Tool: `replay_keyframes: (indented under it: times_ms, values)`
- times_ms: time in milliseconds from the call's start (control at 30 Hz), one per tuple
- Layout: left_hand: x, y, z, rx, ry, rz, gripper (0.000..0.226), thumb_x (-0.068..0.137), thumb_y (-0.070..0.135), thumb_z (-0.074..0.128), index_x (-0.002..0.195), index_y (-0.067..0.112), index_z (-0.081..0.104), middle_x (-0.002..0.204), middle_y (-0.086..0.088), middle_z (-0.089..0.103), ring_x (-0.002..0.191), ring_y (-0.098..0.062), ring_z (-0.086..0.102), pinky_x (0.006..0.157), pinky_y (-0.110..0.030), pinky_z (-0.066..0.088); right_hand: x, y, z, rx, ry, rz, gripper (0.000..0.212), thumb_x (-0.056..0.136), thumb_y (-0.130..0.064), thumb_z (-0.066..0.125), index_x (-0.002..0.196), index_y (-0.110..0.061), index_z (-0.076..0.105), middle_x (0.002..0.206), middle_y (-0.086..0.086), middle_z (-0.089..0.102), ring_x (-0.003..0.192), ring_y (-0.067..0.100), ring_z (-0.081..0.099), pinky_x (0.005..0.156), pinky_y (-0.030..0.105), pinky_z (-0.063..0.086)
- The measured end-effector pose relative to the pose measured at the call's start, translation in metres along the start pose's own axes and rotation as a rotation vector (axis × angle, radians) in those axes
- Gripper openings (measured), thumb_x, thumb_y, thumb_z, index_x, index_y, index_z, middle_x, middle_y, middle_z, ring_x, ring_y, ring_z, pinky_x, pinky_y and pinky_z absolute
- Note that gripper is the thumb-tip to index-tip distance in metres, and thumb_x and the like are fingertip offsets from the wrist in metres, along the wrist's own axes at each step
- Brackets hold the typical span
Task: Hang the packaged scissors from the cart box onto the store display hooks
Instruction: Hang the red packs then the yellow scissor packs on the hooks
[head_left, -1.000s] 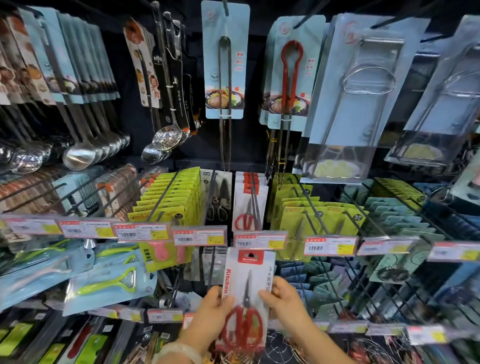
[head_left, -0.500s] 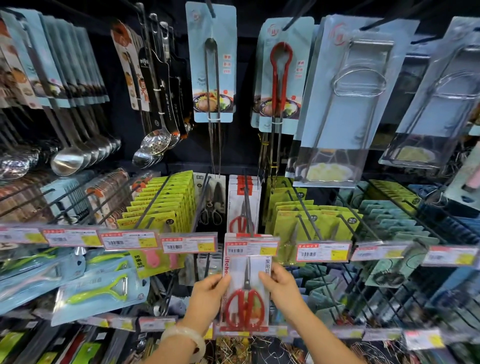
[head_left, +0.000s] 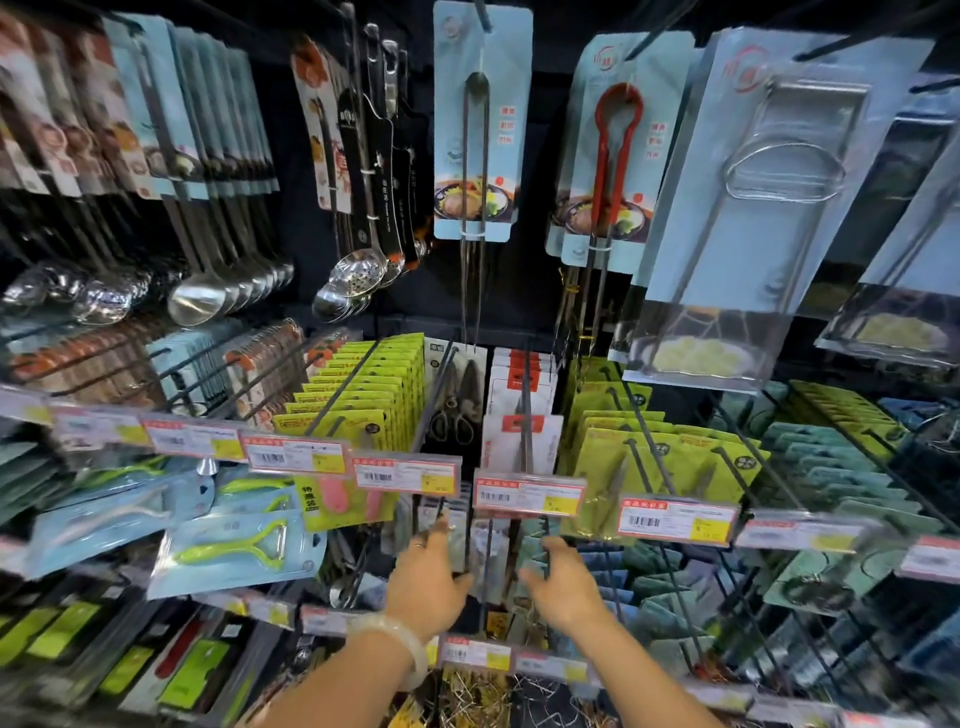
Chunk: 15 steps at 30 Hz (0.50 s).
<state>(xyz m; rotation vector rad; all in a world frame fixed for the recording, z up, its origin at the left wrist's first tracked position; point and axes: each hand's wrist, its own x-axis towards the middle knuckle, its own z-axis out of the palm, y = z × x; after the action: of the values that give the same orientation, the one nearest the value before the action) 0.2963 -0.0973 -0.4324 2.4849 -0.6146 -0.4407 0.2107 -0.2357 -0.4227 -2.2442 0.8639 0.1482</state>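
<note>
Both hands are raised to the hook display, low centre. Left hand (head_left: 428, 582), pale bangle (head_left: 400, 642) at the wrist, fingers spread and empty, fingertips near the lower edge of a price tag (head_left: 407, 474). Right hand (head_left: 563, 584) likewise loose and empty, fingers reaching up beneath the neighbouring price tag (head_left: 529, 496).

The packaged scissors (head_left: 522, 431), white cards with red header, hang in a row on the display hook (head_left: 525, 405) behind that tag, above and between the two hands. The front card hangs apart from both hands. Lower part of the front pack is hidden by the tag.

Neighbours: black-handled shears (head_left: 457, 405) just left of the row, green carded packs (head_left: 363, 400) further left, red-handled tongs (head_left: 615, 171) hanging above right. A green peeler pack (head_left: 234, 551) hangs low left.
</note>
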Motion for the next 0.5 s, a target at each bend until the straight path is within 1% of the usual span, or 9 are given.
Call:
replay_keyframes:
  times_ms: [67,100,167,233,300,400,467,500]
  values:
    - [-0.014,-0.008,-0.004,0.247,0.024,-0.001,0.07,0.089,0.036,0.056,0.146,0.017,0.02,0.147,-0.01,0.032,0.136,-0.029,0.033,0.11,-0.038,0.033,-0.006,-0.006,0.008,-0.171,-0.02,-0.087,0.052,0.094,-0.03,0.051,0.14,-0.012,0.033,0.144,0.011,0.038,0.133,0.027,0.038,0.108,0.032,0.035]
    - [-0.02,-0.015,-0.005,0.332,0.028,-0.022,0.07,0.09,0.036,0.054,0.147,0.018,0.017,0.152,-0.01,0.025,0.14,-0.03,0.025,0.114,-0.04,0.026,-0.009,-0.01,0.013,-0.242,-0.033,-0.141,0.052,0.094,-0.03,0.051,0.139,-0.012,0.034,0.143,0.011,0.039,0.133,0.027,0.038,0.108,0.032,0.035]
    - [-0.034,-0.03,-0.01,0.417,0.03,-0.085,0.074,0.092,0.031,0.052,0.15,0.019,0.009,0.158,-0.009,0.011,0.146,-0.029,0.008,0.118,-0.043,0.013,-0.014,-0.022,0.028,-0.352,-0.062,-0.254,0.053,0.093,-0.03,0.052,0.14,-0.013,0.032,0.143,0.009,0.037,0.133,0.028,0.034,0.109,0.034,0.033]
    - [-0.05,-0.048,-0.02,0.485,0.04,-0.138,0.077,0.091,0.026,0.052,0.151,0.018,0.004,0.159,-0.009,0.002,0.147,-0.028,0.0,0.119,-0.046,0.006,-0.019,-0.037,0.049,-0.432,-0.095,-0.37,0.057,0.093,-0.03,0.051,0.143,-0.016,0.028,0.148,0.007,0.03,0.138,0.027,0.027,0.114,0.037,0.027]
    - [-0.071,-0.068,-0.031,0.522,0.058,-0.204,0.075,0.092,0.027,0.05,0.151,0.018,0.003,0.159,-0.011,-0.002,0.147,-0.029,-0.002,0.119,-0.046,0.006,-0.026,-0.057,0.071,-0.489,-0.141,-0.467,0.059,0.094,-0.03,0.049,0.146,-0.018,0.023,0.153,0.004,0.022,0.142,0.027,0.018,0.117,0.039,0.022]
    - [-0.103,-0.103,-0.055,0.553,0.073,-0.298,0.075,0.093,0.031,0.049,0.151,0.017,0.003,0.159,-0.012,0.001,0.147,-0.031,0.0,0.12,-0.047,0.008,-0.042,-0.094,0.105,-0.546,-0.213,-0.588,0.062,0.096,-0.029,0.047,0.148,-0.017,0.017,0.157,0.005,0.013,0.146,0.026,0.009,0.119,0.039,0.017]
    - [-0.122,-0.126,-0.077,0.534,0.102,-0.372,0.076,0.092,0.028,0.053,0.15,0.016,0.005,0.159,-0.011,0.003,0.147,-0.03,0.001,0.119,-0.046,0.009,-0.054,-0.123,0.128,-0.591,-0.238,-0.684,0.063,0.095,-0.028,0.048,0.148,-0.017,0.016,0.157,0.006,0.013,0.145,0.026,0.011,0.118,0.039,0.019]
    - [-0.132,-0.138,-0.089,0.515,0.123,-0.413,0.077,0.091,0.025,0.055,0.15,0.016,0.007,0.158,-0.011,0.005,0.147,-0.03,0.002,0.119,-0.046,0.011,-0.061,-0.139,0.139,-0.61,-0.246,-0.735,0.063,0.095,-0.029,0.049,0.148,-0.017,0.018,0.155,0.006,0.016,0.144,0.028,0.014,0.117,0.039,0.021]
